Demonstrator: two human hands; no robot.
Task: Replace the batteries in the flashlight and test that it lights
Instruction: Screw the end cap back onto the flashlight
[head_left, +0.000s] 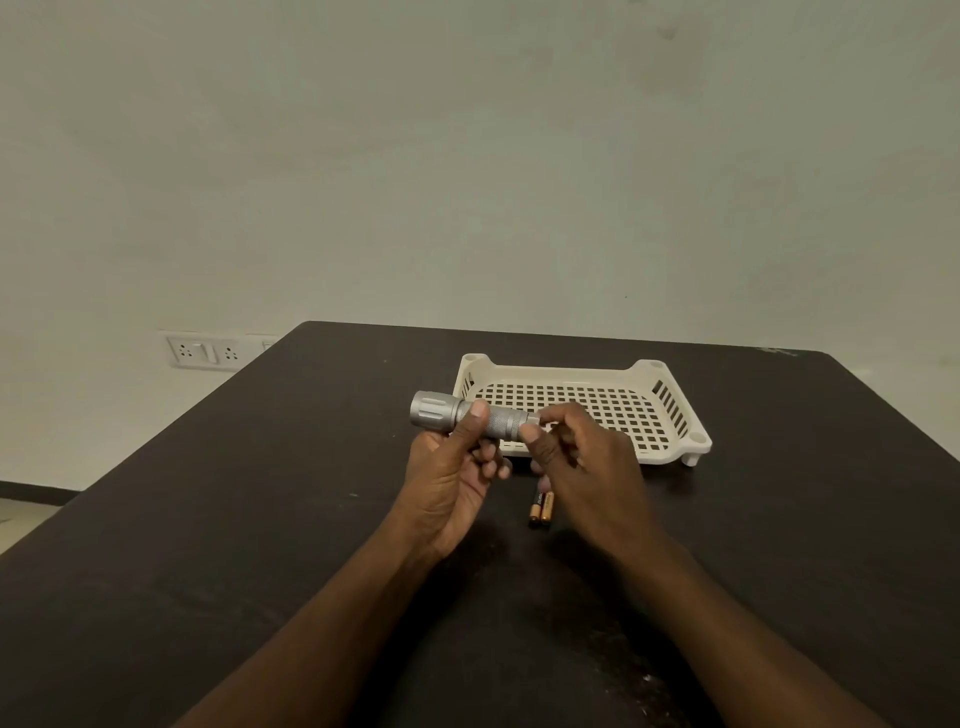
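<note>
A silver metal flashlight (447, 410) is held level above the dark table, its wide head pointing left. My left hand (457, 467) grips its knurled barrel from below, thumb on top. My right hand (576, 457) pinches the tail end of the flashlight (531, 418) between thumb and forefinger; what sits at that end is mostly hidden by the fingers. Two black-and-copper batteries (541, 508) lie side by side on the table just under my right hand.
A cream plastic tray (670, 410) with a perforated floor stands on the dark table (260, 519) right behind my hands. The table's back edge meets a pale wall. A wall socket plate (208, 352) shows at the left.
</note>
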